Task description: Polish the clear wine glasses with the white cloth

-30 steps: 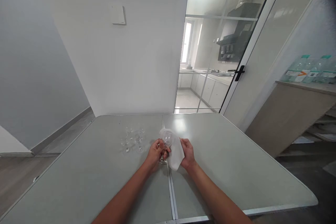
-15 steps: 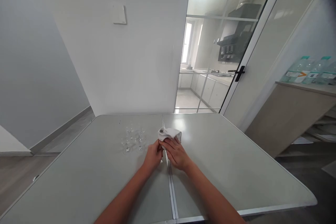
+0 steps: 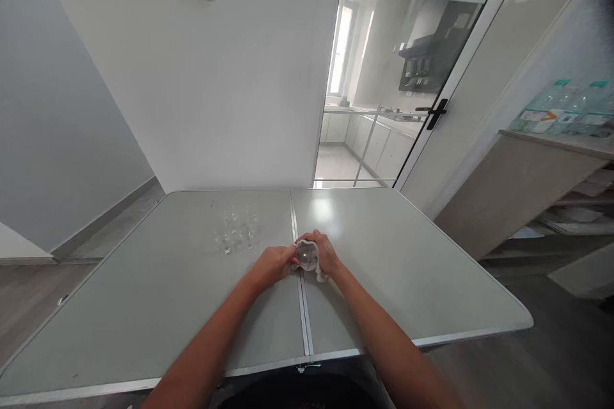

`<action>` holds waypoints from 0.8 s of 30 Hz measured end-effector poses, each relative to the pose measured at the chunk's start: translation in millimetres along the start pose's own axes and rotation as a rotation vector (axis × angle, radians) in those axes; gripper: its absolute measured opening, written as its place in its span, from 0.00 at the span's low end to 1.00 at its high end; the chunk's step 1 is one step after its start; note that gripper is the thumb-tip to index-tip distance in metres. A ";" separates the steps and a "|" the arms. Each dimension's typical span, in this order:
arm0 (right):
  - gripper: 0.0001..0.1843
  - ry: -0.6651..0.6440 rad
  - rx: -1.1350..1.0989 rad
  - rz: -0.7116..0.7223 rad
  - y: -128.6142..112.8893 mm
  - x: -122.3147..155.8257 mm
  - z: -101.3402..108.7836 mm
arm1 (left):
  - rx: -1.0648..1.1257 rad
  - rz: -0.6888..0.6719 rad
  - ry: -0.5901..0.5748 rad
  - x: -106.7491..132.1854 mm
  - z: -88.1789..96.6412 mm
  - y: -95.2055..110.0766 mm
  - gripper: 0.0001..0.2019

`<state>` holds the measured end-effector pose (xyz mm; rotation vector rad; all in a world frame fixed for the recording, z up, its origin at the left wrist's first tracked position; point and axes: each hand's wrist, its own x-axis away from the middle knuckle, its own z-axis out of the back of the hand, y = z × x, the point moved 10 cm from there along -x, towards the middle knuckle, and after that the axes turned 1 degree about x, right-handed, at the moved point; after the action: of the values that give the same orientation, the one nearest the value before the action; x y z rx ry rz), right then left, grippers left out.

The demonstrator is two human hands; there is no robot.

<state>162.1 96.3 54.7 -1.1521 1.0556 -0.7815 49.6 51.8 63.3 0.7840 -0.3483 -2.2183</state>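
Your left grip [image 3: 274,266] pinches the stemmed glass [image 3: 307,257] at its left side, above the center seam [image 3: 305,319] of the surface [image 3: 182,307]; your right grip [image 3: 326,253] clasps the white cloth [image 3: 321,277] partly around it.

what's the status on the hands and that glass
Left hand at glass. Right hand holding white cloth partly around it. Other glasses leftward, apart from hands.

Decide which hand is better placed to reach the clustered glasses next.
Probably the left hand: the clustered glasses are on its side. The right hand is farther away, beyond the held glass and cloth.
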 end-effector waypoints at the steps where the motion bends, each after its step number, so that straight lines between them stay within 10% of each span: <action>1: 0.39 0.029 -0.115 -0.067 6.6 -0.3 -0.2 | 0.039 0.043 0.041 -0.3 0.9 -5.2 0.04; 8: 0.29 0.420 -0.601 -0.342 45.3 7.1 12.3 | 0.528 0.320 0.320 -3.3 -0.8 -23.8 0.19; 14: 0.14 0.231 -0.777 -0.312 38.4 0.2 -2.7 | 0.586 0.416 0.515 2.9 17.8 -36.8 0.19; 20: 0.10 0.325 -0.791 -0.166 26.7 3.9 9.6 | 0.512 0.394 0.422 2.8 18.8 -40.0 0.19; 24: 0.08 0.234 -0.836 -0.076 4.2 3.9 6.2 | 0.907 0.392 0.232 -7.1 -10.2 -28.7 0.23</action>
<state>169.1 95.9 50.0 -1.8373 1.6176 -0.5386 43.7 76.7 45.2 1.2819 -1.3106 -1.5232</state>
